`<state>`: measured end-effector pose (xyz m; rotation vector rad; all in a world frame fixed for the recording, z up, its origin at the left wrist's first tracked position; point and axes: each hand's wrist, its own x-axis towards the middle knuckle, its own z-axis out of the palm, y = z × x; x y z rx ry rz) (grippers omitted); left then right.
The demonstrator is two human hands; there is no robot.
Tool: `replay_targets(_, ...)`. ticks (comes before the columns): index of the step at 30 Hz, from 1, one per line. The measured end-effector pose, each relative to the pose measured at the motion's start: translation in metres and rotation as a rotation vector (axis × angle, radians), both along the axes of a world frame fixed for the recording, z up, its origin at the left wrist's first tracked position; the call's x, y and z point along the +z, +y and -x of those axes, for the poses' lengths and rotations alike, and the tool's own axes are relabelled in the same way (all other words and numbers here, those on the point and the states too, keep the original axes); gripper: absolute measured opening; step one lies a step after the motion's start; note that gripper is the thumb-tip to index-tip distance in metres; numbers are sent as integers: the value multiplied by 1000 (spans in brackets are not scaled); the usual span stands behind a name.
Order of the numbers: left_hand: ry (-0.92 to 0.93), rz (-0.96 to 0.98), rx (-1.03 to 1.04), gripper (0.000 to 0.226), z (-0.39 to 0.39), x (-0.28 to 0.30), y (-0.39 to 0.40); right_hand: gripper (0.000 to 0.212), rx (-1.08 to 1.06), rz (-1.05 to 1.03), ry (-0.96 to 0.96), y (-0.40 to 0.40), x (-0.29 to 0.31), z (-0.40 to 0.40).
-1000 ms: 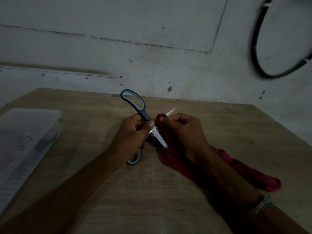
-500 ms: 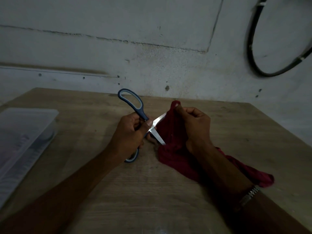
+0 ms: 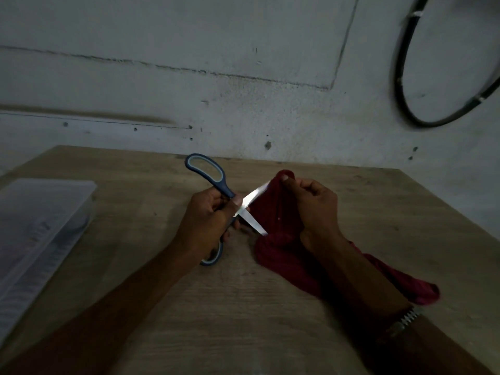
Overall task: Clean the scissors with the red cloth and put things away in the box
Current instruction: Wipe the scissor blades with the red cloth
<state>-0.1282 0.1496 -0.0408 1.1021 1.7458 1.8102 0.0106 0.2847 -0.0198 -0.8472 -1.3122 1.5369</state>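
Note:
The scissors (image 3: 251, 199) have dark blue handles and bright steel blades spread apart. My left hand (image 3: 208, 220) grips them at the pivot, one handle loop sticking up toward the wall, the other below my palm. My right hand (image 3: 315, 205) pinches the red cloth (image 3: 273, 212) over the tip of the upper blade. The cloth hangs behind both blades and trails across the wooden table (image 3: 243, 307) under my right forearm. The lower blade's tip touches the cloth. A clear plastic box (image 3: 40, 228) with its lid on lies at the left edge.
A grey concrete wall stands right behind the table's far edge. A black cable loop (image 3: 405, 104) hangs on the wall at upper right. A metal watch (image 3: 405, 319) is on my right wrist.
My right hand has slid the cloth outward along the upper blade, from near the pivot to its tip, which is now covered. My left hand has kept its hold on the scissors.

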Motion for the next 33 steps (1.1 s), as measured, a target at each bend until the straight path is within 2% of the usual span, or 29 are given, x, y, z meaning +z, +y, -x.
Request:
replay_targets(3, -27, -8, 40, 10, 2, 1, 1, 15, -41, -24, 21, 3, 2, -7)
replay_targets(6, -13, -11, 57, 9, 2, 1, 0, 23, 27, -231, -38, -9, 3, -4)
replay_targets(9, 33, -18, 46, 7, -1, 2, 0, 12, 80, -414, -116, -22, 1, 6)
replay_targets(14, 41, -18, 19, 8, -2, 2, 1, 4, 74, -409, -104, -22, -5, 9)
replay_targets(19, 25, -26, 7, 7, 1, 1, 1, 1, 174, -602, -223, -34, -4, 10)
replay_targets(21, 7, -27, -11, 7, 2, 2, 0, 3, 132, -583, -219, -29, -4, 11)
replay_targets(25, 13, -18, -50, 7, -1, 4, 1, 7, 58, -415, -154, -8, 6, -1)
replay_targets(33, 14, -37, -3, 8, 0, 1, 2, 3, 161, -586, -226, -26, -10, 9)
